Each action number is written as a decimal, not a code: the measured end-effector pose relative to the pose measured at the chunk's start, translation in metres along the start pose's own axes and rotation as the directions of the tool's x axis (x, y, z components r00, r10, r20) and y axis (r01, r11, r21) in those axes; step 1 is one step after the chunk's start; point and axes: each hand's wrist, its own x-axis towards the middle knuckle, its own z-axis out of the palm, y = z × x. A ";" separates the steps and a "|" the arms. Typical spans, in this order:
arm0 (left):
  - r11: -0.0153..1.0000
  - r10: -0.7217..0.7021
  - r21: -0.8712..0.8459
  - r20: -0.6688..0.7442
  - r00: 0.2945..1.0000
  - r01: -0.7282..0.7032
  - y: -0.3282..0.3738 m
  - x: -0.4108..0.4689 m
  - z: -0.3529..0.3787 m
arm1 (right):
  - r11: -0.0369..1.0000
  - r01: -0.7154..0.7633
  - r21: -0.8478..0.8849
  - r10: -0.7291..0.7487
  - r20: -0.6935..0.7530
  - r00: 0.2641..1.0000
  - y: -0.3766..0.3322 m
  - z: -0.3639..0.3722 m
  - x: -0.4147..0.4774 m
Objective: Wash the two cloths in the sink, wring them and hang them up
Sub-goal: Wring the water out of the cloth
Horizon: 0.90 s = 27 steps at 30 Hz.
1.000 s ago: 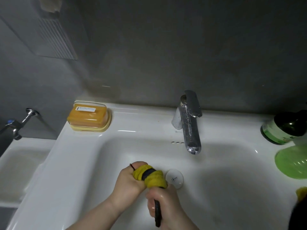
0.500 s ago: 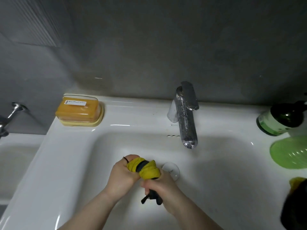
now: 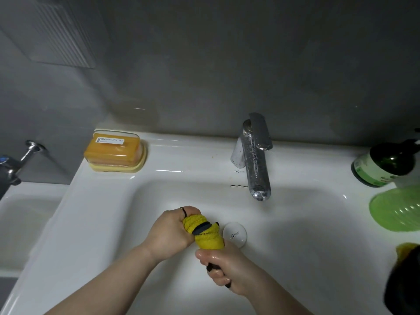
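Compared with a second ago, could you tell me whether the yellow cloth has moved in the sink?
No. The yellow cloth stays just left of the white drain plug; only the camera has shifted.

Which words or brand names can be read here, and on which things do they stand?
"SOFUNNY": on the white sticker on the lid of the soap box.
Label of the dark bottle: blurred, not readable.
Mark on the drain plug: too small to read.

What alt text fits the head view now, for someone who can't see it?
Two hands hold a twisted yellow cloth over the white sink, near the drain plug: the left hand grips its upper end, the right hand its lower end. A chrome tap stands behind; a yellow soap box sits back left.
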 end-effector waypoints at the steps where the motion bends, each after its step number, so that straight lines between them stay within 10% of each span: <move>1: 0.999 -0.013 -0.032 -0.015 1.000 0.013 -0.001 0.001 0.000 | 0.996 -0.009 -0.087 0.004 -0.051 0.999 -0.002 0.004 0.003; 9: 0.918 -0.158 -0.392 -0.200 0.967 0.068 -0.002 -0.004 0.022 | 0.963 0.097 -0.252 -0.145 -0.182 0.972 0.002 0.006 0.001; 14: 0.923 -0.194 -0.337 0.007 0.981 0.185 -0.007 -0.016 0.017 | 0.915 0.220 -0.339 -0.221 0.038 0.975 0.003 -0.018 -0.023; 20: 0.942 -0.116 -0.325 -0.103 0.988 0.077 0.003 -0.038 -0.012 | 0.925 0.370 0.087 -0.369 -0.032 0.929 -0.006 -0.032 -0.044; 27: 0.953 0.065 -0.265 -0.303 0.951 -0.149 0.025 -0.059 -0.024 | 0.859 0.476 0.187 -0.509 0.231 0.829 -0.018 -0.018 -0.062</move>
